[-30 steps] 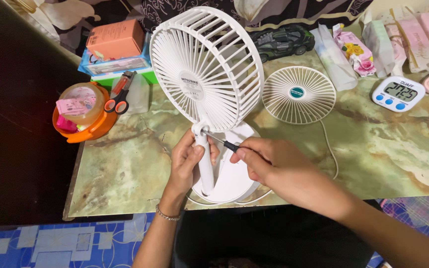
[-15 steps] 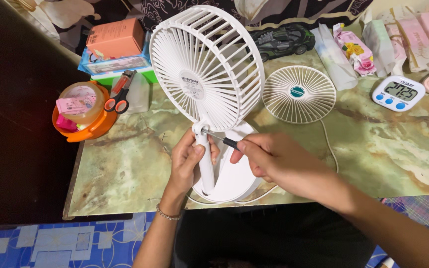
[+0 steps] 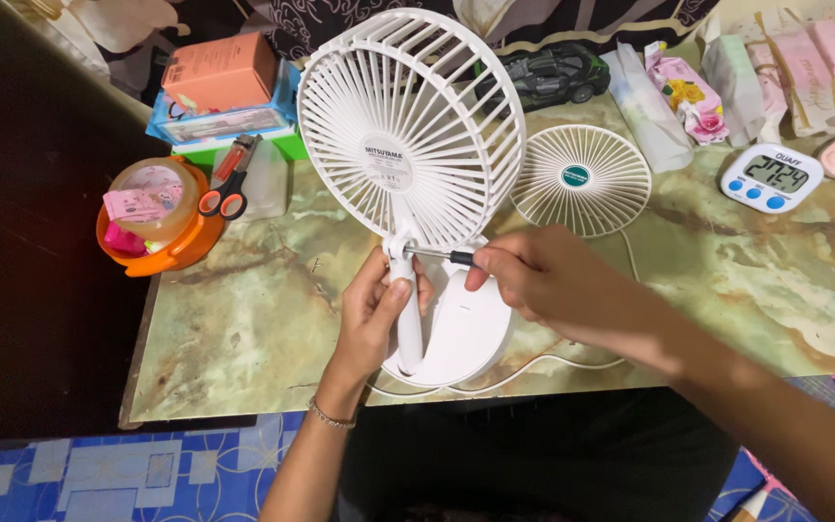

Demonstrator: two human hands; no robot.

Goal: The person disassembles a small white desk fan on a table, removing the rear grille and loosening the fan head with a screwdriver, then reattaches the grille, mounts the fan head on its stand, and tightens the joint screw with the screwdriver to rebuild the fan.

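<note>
I am gripping the upright stem of the white desk fan [image 3: 408, 184] with my left hand [image 3: 374, 314], fingers wrapped narrowly round it just below the round cage. My right hand [image 3: 543, 280] is closed on a small screwdriver [image 3: 437, 255], holding it level with the metal tip pressed into the hinge at the top of the stem. The fan is standing on its round base near the front edge of the marble-patterned worktop [image 3: 244, 329], with its cord trailing off behind my right wrist.

Compared with a second ago, very little is shifting: both hands are keeping the same holds, and the screwdriver has only crept a touch, its tip staying at the hinge. I am judging from this that I am still turning the screw there, not yet freeing it.

The detached front grille [image 3: 582, 181] is lying flat just right of the fan. Orange-handled scissors [image 3: 229, 184] are resting to the left, beside an orange tub [image 3: 152, 237].
</note>
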